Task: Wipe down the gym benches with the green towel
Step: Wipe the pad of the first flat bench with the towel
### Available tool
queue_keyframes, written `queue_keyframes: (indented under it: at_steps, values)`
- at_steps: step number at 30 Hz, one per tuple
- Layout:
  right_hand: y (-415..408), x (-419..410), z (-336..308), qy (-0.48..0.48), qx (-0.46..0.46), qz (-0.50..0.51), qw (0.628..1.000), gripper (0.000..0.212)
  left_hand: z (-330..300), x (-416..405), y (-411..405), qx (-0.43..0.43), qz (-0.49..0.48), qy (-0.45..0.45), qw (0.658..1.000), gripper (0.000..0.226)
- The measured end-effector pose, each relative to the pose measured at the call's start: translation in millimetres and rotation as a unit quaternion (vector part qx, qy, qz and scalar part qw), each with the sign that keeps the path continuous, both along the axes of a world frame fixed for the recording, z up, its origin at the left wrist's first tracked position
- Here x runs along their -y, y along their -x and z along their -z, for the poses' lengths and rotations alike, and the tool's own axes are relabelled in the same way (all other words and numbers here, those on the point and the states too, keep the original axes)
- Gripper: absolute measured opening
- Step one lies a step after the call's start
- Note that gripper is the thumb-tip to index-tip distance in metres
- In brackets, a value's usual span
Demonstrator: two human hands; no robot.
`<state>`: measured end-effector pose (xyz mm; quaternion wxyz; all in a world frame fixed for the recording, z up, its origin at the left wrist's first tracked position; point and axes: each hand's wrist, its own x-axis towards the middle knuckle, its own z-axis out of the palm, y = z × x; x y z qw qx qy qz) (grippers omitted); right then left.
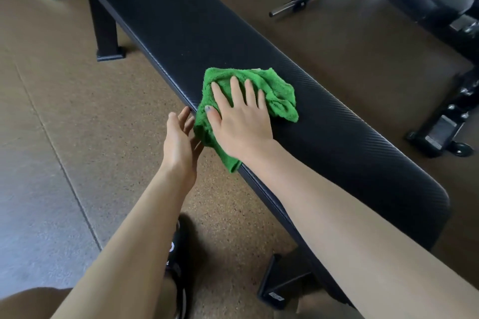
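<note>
Mid-wipe on the long black table (181,15) — green towel (272,88) bunched near its middle, draped over the near edge. Right hand (241,122) flat, fingers spread, pressing it down. Left hand (181,142) open, empty, beside the edge. Next, probably: sweep toward the unwiped far end.

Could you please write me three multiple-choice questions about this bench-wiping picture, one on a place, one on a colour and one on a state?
1. Where is the towel?
A. on the floor
B. on the bench, drooping over its near edge
C. on the other machine

2. What colour is the towel?
A. white
B. blue
C. green

3. How is the right hand placed?
A. flat on the towel, fingers spread
B. closed in a fist
C. raised off the bench

Answers: 1 B, the cloth lies on the black pad and hangs past its edge; 2 C, it is bright green; 3 A, the palm presses it while the left hand is open beside the bench.
</note>
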<state>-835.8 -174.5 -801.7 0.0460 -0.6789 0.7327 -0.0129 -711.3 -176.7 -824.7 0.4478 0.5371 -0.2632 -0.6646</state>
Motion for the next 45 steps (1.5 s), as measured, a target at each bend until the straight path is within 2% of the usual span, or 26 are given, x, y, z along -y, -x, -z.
queue_keyframes:
  at_steps: [3, 7, 10, 17, 20, 25, 27, 29, 33, 39, 42, 45]
  values:
    - [8.9, -67.0, -3.8, 0.010, -0.016, -0.041, 0.999, 0.063, -10.7, 2.2, 10.5, -0.004, -0.032, -0.024, 0.999, 0.047]
    - [30.4, -142.3, -6.3, -0.039, -0.046, -0.059, 0.996, 0.066, -9.7, 2.2, 10.8, 0.032, -0.035, -0.022, 0.999, 0.051]
    - [22.6, -123.3, -4.5, -0.039, -0.056, -0.043, 0.997, 0.066, -3.2, 2.0, 7.2, 0.046, -0.016, -0.018, 0.999, 0.055]
    - [-26.3, -1.4, 1.2, -0.017, -0.073, -0.048, 0.996, 0.066, -0.9, 5.5, -1.7, 0.038, -0.015, -0.016, 0.999, 0.064]
    - [-30.8, 10.5, -1.6, -0.012, -0.055, -0.051, 0.997, 0.063, -13.0, 3.4, 3.4, 0.048, -0.025, -0.006, 0.998, 0.061]
    - [11.8, -113.1, -3.7, -0.008, -0.028, -0.048, 0.998, 0.060, -34.1, 6.4, 21.8, 0.097, -0.002, 0.022, 0.995, 0.043]
    - [32.8, -164.1, -8.9, -0.029, -0.029, -0.021, 0.999, 0.059, -35.3, 10.0, 29.8, 0.142, 0.017, 0.019, 0.990, 0.049]
    - [42.3, -178.0, -12.4, -0.045, -0.025, 0.008, 0.999, 0.061, -29.3, 10.7, 40.0, 0.183, 0.027, 0.012, 0.983, 0.058]
    - [45.1, -110.9, -7.2, -0.019, 0.004, 0.022, 1.000, 0.062, -8.9, -0.7, 54.1, 0.209, -0.014, 0.063, 0.976, 0.058]
    - [52.7, 35.4, 0.9, -0.022, 0.047, 0.069, 0.996, 0.059, 2.5, 6.1, 65.9, 0.275, -0.049, 0.074, 0.957, 0.057]
    - [50.0, 23.2, -2.6, -0.015, 0.053, 0.062, 0.997, 0.059, -0.6, 9.2, 63.6, 0.295, -0.042, 0.066, 0.952, 0.057]
    - [53.2, -58.0, -0.8, 0.017, 0.043, 0.071, 0.996, 0.060, -12.5, 18.1, 63.1, 0.278, -0.060, 0.029, 0.958, 0.048]
